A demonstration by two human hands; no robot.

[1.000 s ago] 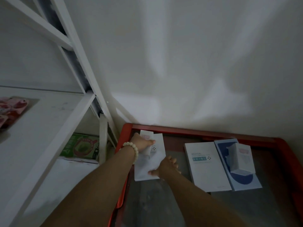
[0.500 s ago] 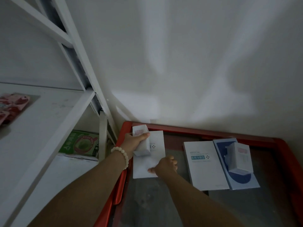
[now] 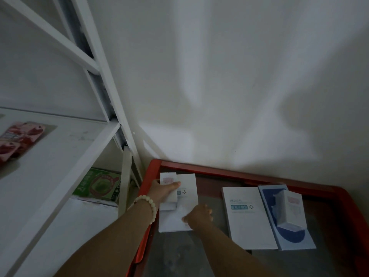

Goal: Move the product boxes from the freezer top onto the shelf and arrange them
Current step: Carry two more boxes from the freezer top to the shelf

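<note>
Nearest the camera, two bare forearms are stretched out over the red-rimmed freezer top [image 3: 249, 177]. The right hand [image 3: 198, 215] is laid on the near edge of a flat white box [image 3: 186, 198], fingers curled down onto it; whether the edge is actually pinched cannot be told. The left hand [image 3: 162, 191], with a pale bead bracelet [image 3: 146, 204] worn at the wrist, is clamped round a small white box [image 3: 168, 181], thumb pressed across its face, and that small box is held over the left part of the flat one.

Five product boxes are counted on the glass in all. To the right, well apart from the hands, a second flat white box [image 3: 247, 216] printed "MEDICAL" is seen lying just beside a blue box [image 3: 289, 236], and a second small white box [image 3: 292, 208] is stood on the blue one.

Farther left, the white shelf [image 3: 50, 166] is seen with one red packet [image 3: 19, 138] lying on it. One green carton [image 3: 98, 183] is tucked on the level below.
</note>
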